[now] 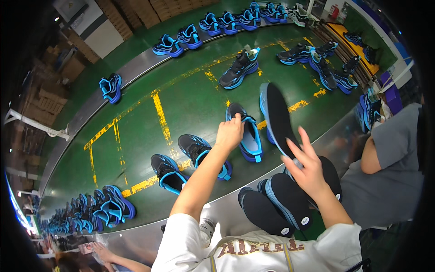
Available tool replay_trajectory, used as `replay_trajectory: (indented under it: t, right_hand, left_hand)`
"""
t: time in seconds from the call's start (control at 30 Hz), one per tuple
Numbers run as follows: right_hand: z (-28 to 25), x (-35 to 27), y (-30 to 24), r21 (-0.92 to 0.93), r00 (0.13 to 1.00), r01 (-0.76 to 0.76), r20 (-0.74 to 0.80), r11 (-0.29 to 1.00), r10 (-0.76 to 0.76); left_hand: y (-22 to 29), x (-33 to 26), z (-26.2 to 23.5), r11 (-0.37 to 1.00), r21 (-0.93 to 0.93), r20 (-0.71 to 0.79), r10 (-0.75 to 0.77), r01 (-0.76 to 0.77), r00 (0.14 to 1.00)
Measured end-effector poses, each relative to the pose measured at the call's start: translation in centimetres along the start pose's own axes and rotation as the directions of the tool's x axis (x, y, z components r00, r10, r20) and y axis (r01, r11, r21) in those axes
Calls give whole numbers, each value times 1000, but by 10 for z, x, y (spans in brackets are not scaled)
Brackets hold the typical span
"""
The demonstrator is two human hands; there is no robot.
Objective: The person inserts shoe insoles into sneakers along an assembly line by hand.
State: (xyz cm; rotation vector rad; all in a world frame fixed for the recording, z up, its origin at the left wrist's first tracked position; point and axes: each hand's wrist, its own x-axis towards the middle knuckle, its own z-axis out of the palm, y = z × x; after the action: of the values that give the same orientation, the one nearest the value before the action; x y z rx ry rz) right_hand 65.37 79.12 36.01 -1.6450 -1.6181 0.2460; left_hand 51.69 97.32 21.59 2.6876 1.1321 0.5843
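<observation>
1 L hand (pixel 230 132) curled on shoe (pixel 252 137); R hand (pixel 311 169) half-spread, holding insole (pixel 277 110).

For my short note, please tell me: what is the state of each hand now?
Left hand: fingers bent at the opening of a black-blue shoe; grip cannot be told.
Right hand: holding a black insole, some fingers spread.

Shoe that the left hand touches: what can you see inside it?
A pale grey inner surface shows through the opening toward the heel. Inside the toe, nothing can be seen: the black upper and the left hand cover it.
</observation>
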Motion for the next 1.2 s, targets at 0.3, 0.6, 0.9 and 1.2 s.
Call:
replay_trajectory:
  t: [0.3, 0.6, 0.9, 1.2]
  right_hand:
    - [28, 13, 34, -127, 957, 164, 261, 978, -127]
    - [113, 17, 58, -368, 829, 247, 559, 896, 1]
    - [155, 19, 55, -396, 881, -7, 432, 918, 194]
    - [135, 61, 59, -375, 355, 322, 899, 869, 256]
  left_hand:
    - [0, -29, -39, 912, -223, 165, -312, 344, 936]
    - [-11, -26, -13, 710, -411, 318, -476, 572, 820]
    - [-4, -33, -11, 620, -497, 255, -565, 608, 785]
    - [-3, -35, -10, 565, -597, 228, -561, 570, 796]
